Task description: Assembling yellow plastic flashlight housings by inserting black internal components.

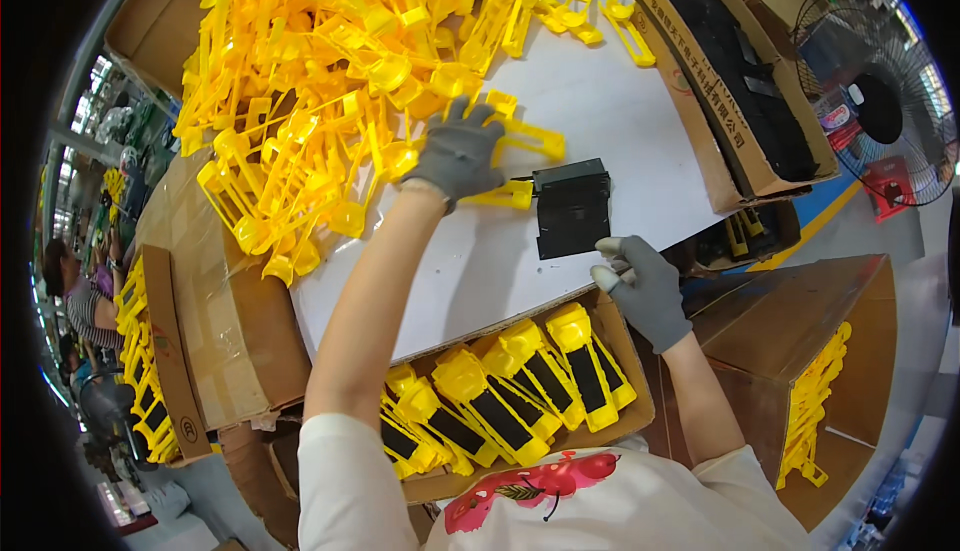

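Observation:
My left hand [457, 154], in a grey glove, reaches over the near edge of a heap of yellow plastic frames [310, 81]. Its fingers are spread and touch the loose pieces. One yellow frame [535, 140] juts out to the right beside the fingers, and another [508, 194] lies below the palm. Thin black rectangular plates [573, 213] lie overlapping on the white tabletop [640, 121]. Just off their lower right corner is my right hand [645, 293], gloved in grey with pale fingertips. Thumb and forefinger stand apart there, with nothing visible between them.
A carton [640, 401] against my front holds yellow frames with black inserts [490, 411]. Black parts fill a long carton [715, 141] at the right. Another carton [860, 351] holds yellow pieces, near a fan [880, 111]. A person [85, 296] is at far left.

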A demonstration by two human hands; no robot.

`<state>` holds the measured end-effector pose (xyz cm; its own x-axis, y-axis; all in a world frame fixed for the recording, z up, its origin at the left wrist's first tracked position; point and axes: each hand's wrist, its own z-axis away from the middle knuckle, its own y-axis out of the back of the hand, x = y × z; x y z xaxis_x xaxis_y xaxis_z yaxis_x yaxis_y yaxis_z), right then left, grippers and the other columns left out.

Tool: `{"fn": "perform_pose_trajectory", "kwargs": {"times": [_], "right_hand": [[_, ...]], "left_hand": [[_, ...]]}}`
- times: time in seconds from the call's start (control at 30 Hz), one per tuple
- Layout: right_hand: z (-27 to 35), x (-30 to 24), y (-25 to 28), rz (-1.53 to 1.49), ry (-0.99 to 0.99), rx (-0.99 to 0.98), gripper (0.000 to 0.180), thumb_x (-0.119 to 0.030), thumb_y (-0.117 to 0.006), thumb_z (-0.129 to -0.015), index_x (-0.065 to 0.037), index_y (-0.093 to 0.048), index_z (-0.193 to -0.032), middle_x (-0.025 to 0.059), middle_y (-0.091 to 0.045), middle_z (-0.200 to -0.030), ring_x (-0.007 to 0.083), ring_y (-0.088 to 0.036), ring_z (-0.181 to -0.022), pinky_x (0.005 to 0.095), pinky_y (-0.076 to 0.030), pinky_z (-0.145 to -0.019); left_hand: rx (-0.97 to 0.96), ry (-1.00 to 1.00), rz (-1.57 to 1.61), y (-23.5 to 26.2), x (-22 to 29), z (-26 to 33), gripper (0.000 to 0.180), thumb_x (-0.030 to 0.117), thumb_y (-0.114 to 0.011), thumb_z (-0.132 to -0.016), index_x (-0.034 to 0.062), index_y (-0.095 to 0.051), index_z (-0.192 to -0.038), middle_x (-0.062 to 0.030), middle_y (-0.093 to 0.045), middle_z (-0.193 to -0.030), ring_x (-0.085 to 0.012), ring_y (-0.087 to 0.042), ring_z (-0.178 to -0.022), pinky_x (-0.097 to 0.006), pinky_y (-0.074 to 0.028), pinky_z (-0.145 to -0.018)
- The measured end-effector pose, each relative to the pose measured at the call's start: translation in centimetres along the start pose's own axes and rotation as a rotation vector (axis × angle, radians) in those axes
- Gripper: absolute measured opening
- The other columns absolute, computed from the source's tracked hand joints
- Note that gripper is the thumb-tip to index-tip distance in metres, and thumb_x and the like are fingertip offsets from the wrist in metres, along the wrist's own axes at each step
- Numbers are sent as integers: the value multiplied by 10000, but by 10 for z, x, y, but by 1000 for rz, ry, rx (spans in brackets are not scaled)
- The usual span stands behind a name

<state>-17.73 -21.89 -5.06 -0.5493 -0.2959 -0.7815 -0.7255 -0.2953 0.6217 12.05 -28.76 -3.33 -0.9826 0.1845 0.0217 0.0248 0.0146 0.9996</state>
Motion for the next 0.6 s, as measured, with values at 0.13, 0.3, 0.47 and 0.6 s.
{"fn": "perform_pose_trajectory", "kwargs": {"times": [0.13, 0.3, 0.47, 0.6], "right_hand": [[-9, 17, 1, -7, -36, 8, 310, -199, -717, -807, -75, -628, -1077, 77, -658, -995, 201, -657, -846, 289, -534, -703], [-14, 23, -2, -36, 24, 43, 293, -183, -719, -797, -74, -634, -1055, 81, -660, -995, 216, -657, -855, 309, -536, -758], [-23, 12, 6, 136, 91, -18, 252, -191, -728, -772, -124, -661, -1005, 49, -635, -962, 231, -637, -876, 332, -529, -747], [-36, 10, -4, 357, 282, 28, 235, -232, -745, -746, -161, -678, -959, 18, -594, -986, 218, -599, -961, 364, -519, -764]], "left_hand": [[15, -76, 125, 3, -14, 54, 452, 188, -713, -660, 104, -588, -1086, -91, -497, -1346, -365, -457, -1226, -419, -471, -968], [19, -138, 145, 18, -4, 127, 325, 55, -650, -642, 62, -577, -959, -71, -515, -1319, -356, -489, -1152, -418, -488, -930], [-82, -32, 69, 18, -17, 203, 392, 39, -676, -644, 50, -589, -1026, -93, -491, -1352, -395, -452, -1214, -457, -439, -990], [90, 103, 325, 37, -10, 225, 363, 119, -724, -717, 43, -619, -1056, -110, -539, -1332, -386, -432, -1285, -458, -378, -1049]]}}
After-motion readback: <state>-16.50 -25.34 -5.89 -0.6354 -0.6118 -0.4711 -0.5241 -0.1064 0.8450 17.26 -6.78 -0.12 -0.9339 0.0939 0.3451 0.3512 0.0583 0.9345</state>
